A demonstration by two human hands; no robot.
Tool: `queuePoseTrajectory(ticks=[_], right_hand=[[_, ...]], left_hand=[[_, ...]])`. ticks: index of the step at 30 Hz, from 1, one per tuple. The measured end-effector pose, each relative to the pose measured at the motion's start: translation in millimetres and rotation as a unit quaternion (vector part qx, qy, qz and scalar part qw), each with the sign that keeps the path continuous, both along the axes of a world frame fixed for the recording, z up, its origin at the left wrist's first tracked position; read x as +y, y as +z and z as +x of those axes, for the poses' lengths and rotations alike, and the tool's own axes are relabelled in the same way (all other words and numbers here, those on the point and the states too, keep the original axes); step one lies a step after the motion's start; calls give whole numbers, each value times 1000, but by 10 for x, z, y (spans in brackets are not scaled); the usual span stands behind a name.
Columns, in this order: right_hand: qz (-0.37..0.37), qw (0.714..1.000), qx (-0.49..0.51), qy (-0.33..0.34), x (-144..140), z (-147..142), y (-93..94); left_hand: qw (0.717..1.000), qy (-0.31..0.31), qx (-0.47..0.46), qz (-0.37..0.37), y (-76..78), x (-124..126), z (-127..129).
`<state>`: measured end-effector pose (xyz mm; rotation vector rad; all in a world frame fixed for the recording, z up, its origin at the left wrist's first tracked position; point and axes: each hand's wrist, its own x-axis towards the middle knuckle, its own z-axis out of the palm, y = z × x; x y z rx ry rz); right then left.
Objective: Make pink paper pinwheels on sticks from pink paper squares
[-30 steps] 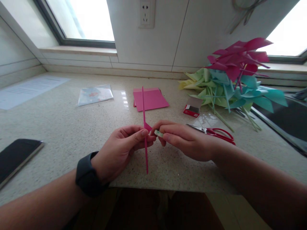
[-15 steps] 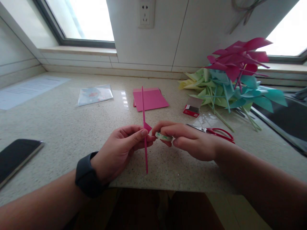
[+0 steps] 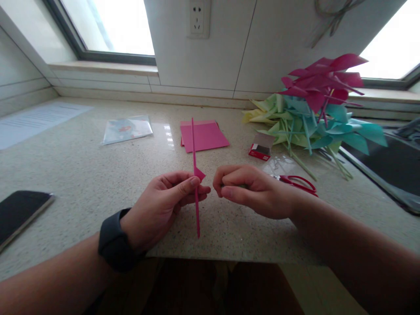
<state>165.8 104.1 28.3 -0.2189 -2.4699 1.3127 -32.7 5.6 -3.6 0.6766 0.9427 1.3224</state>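
Note:
Between thumb and fingers, my left hand [image 3: 167, 194] pinches a thin pink rolled-paper stick [image 3: 193, 146], held nearly upright in the picture above the counter. A small pointed flap [image 3: 200, 174] of the same pink paper sticks out to the right of the stick, just above my thumb. Close by on the right, my right hand [image 3: 259, 192] is curled closed around a small roll of clear tape [image 3: 243, 186]. Only a sliver of the roll shows; the fingers cover the rest. A gap separates the two hands.
Behind the hands lie pink paper sheets [image 3: 210, 136] and a small red box [image 3: 260, 151]. Red-handled scissors [image 3: 299, 183] rest beyond my right wrist. Several paper pinwheels [image 3: 328, 100] are heaped at right beside a sink [image 3: 390, 162]. A phone [image 3: 22, 214] and a plastic packet [image 3: 126, 130] lie left.
My right hand has drawn slightly away from the stick and its fingers have closed over the tape roll, hiding most of it. My left hand keeps the stick nearly still.

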Motion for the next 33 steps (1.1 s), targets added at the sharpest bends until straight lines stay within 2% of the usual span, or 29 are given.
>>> queuePoseTrajectory(ticks=[11, 17, 26, 33], right_hand=[[-41, 998, 17, 35, 1, 19, 21], [-43, 999, 16, 18, 36, 39, -26], [-13, 1000, 3, -17, 11, 0, 14], [-29, 999, 15, 19, 5, 23, 10]], left_hand=[[1000, 6, 3, -3, -28, -4, -17], [1000, -13, 8, 3, -17, -2, -11], [1000, 9, 0, -11, -5, 4, -9], [1000, 5, -1, -5, -15, 2, -9]])
